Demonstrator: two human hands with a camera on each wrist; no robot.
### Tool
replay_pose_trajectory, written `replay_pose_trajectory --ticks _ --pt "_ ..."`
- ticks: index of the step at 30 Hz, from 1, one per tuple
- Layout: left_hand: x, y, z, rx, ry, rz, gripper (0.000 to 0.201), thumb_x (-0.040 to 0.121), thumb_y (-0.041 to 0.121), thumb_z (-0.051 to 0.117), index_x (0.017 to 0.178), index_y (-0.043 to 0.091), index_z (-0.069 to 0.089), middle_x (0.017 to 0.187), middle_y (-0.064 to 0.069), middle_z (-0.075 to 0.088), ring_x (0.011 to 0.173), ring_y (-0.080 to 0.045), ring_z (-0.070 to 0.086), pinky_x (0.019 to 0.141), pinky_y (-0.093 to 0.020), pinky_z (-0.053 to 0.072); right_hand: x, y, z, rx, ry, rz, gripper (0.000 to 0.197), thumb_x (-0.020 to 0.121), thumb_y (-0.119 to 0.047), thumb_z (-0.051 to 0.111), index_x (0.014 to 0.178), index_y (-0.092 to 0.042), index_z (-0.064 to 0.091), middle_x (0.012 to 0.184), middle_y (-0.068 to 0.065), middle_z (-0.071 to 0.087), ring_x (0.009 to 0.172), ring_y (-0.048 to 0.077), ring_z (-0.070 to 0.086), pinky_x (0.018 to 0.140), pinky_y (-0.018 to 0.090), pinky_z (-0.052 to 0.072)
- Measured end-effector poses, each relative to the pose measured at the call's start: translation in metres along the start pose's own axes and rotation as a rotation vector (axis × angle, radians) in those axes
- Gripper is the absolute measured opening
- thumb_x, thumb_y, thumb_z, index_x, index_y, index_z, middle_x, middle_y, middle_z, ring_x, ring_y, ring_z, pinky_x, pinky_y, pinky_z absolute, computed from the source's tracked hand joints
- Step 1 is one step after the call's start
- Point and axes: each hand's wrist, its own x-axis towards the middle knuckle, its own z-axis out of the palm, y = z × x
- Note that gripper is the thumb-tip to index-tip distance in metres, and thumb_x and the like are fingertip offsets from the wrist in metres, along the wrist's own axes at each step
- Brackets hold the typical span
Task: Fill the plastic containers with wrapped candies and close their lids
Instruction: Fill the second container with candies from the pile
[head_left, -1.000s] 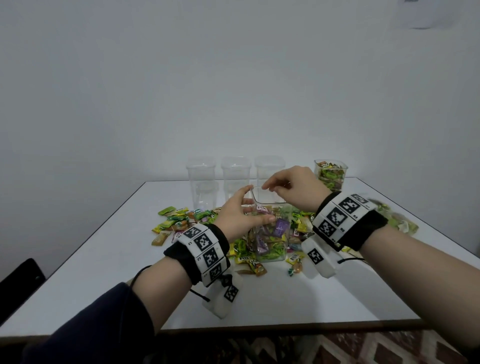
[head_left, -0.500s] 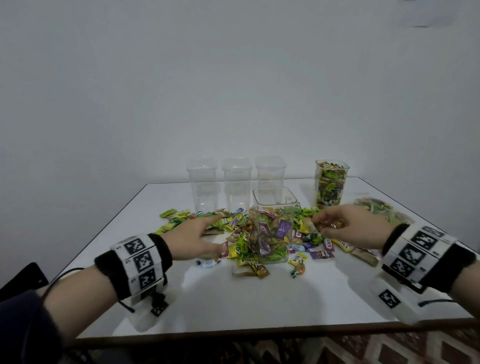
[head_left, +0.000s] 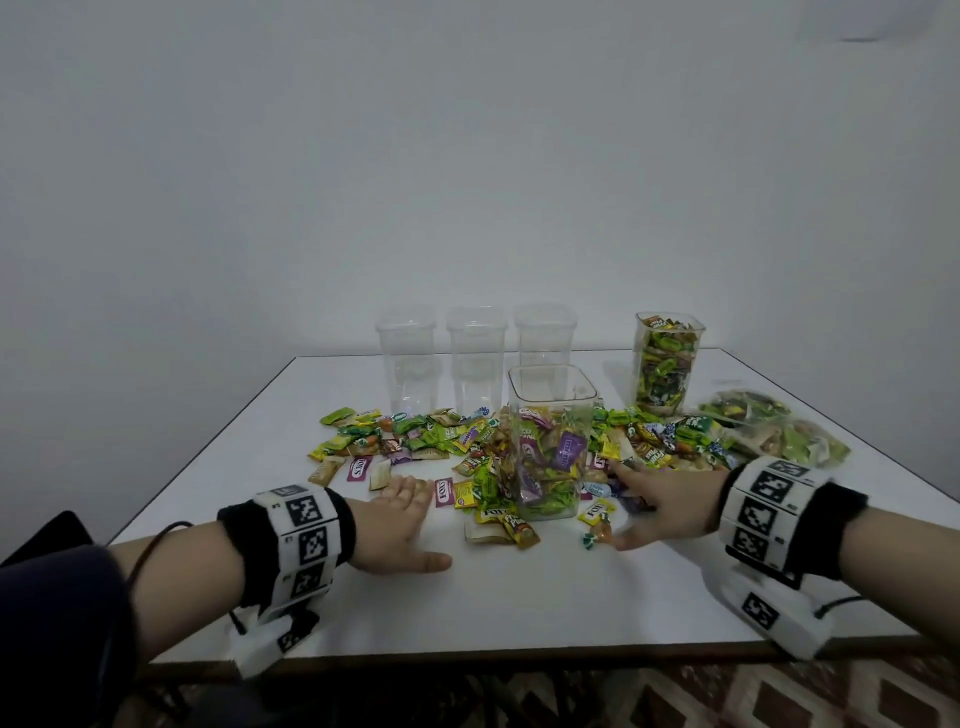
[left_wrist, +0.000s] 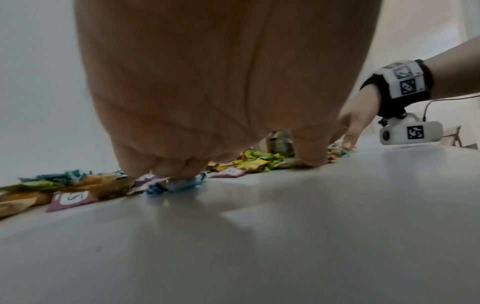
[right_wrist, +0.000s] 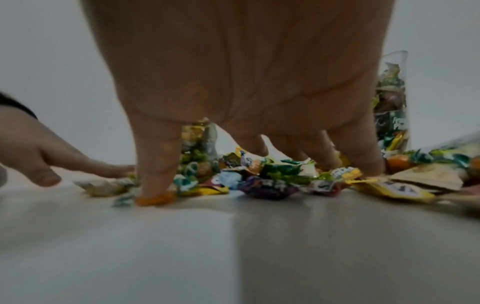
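An open clear container (head_left: 550, 415), partly filled with wrapped candies, stands in the middle of the candy pile (head_left: 431, 436). My left hand (head_left: 400, 519) lies palm down to its left, fingertips (left_wrist: 179, 172) touching a blue-white candy (left_wrist: 182, 183), thumb flat on the table. To the container's right, my right hand (head_left: 654, 504) spreads over loose candies (right_wrist: 270, 181), its thumb (right_wrist: 155, 164) pressing an orange one (right_wrist: 154, 200). Neither hand holds anything. Three empty containers (head_left: 475, 358) stand behind. A full, lidless container (head_left: 667, 364) stands at the back right.
A clear bag of candies (head_left: 769, 426) lies at the right, by the edge of the white table (head_left: 519, 613). Candies spread from left of the middle container to the bag. The table's near strip is bare. A dark chair corner (head_left: 47, 535) shows at the left.
A second ago my left hand held the middle container and my right hand was over its mouth. Both have since dropped to the table, one on each side, onto the loose candies.
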Motion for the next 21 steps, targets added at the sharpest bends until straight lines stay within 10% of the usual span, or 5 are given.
replay_pose_trajectory --ticks 9,16,21 --pt "0.043 -0.024 -0.016 -0.070 0.130 -0.165 0.108 0.082 0.075 0.042 0.147 0.020 -0.024 0.156 -0.018 -0.019 0.144 -0.032 -0.017 0.116 -0.049 -0.001 0.043 0.012 -0.007 -0.072 0.102 0.094 0.101 0.081 -0.061 0.058 0.149 -0.032 -0.010 0.157 0.011 -0.015 0.142 0.046 0.000 0.116 0.052 0.011" --pt "0.066 -0.032 -0.027 -0.101 0.191 -0.202 0.094 0.084 0.073 0.039 0.148 0.034 -0.017 0.158 -0.010 -0.018 0.142 -0.042 -0.017 0.113 -0.059 0.001 0.051 0.014 -0.013 -0.052 0.108 -0.085 0.071 0.089 -0.045 0.058 0.148 -0.031 0.022 0.153 0.011 0.025 0.135 0.028 0.036 0.110 0.035 0.032" --pt "0.069 -0.033 -0.037 -0.082 0.212 -0.163 0.078 0.093 0.059 0.040 0.151 0.032 -0.004 0.159 -0.016 0.000 0.145 -0.040 0.002 0.116 -0.047 0.006 0.050 0.015 -0.016 -0.010 0.225 -0.151 0.052 0.084 -0.023 0.069 0.132 -0.030 0.052 0.130 -0.004 0.057 0.119 0.016 0.053 0.099 0.028 0.043"
